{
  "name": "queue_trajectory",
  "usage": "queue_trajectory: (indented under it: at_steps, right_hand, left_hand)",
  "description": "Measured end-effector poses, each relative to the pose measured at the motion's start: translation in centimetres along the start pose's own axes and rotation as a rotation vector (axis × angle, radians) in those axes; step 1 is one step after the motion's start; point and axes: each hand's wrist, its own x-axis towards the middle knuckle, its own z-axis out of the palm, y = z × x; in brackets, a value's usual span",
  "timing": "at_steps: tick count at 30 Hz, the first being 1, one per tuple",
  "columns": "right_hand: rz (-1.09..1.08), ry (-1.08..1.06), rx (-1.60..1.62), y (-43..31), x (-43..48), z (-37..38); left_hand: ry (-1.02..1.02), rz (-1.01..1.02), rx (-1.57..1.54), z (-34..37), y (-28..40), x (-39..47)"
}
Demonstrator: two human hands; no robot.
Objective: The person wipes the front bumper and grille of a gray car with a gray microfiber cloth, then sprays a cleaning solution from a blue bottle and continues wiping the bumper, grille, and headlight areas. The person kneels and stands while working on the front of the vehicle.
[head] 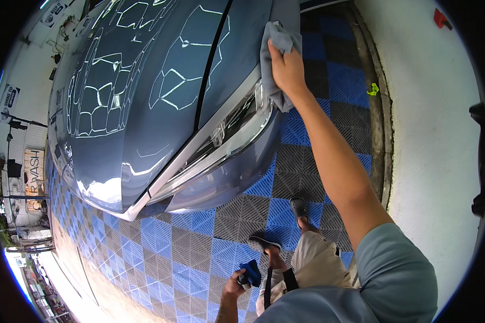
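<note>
My right hand [287, 72] is stretched out and presses a folded grey microfiber cloth [271, 87] against the fender of a blue-grey car, just beyond the headlight [234, 129]. Its thumb lies on top of the cloth, which hides the fingers. Low in the view, beside my legs, my left hand [235, 285] holds a small dark bottle [243, 279] together with a blue piece [251, 271], either a cloth or an applicator. The glossy hood [161, 80] mirrors hexagonal ceiling lights. A black gap separates hood and fender.
Blue and black grid floor tiles [242, 218] lie under the car and my clog-clad feet. A white wall [428, 121] runs along the right, with a rough curb [378, 101] at its base bearing a yellow-green scrap [372, 89]. Signs hang on the far-left wall.
</note>
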Motion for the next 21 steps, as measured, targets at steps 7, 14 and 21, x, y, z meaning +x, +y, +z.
queue_trajectory:
  at_steps: [7, 14, 21]
  right_hand:
    - [-0.408, 0.012, -0.183, 5.4, -2.3, 0.9]
    - [-0.182, -0.056, -0.040, 2.4, 1.6, -2.3]
    - [-0.159, -0.052, 0.241, 4.1, 0.6, -4.1]
  left_hand:
    - [-0.118, -0.017, 0.131, 5.7, 1.4, 0.3]
    - [-0.057, 0.008, 0.105, 9.6, 0.7, 0.5]
    - [-0.057, -0.018, 0.144, 12.8, 0.1, 0.1]
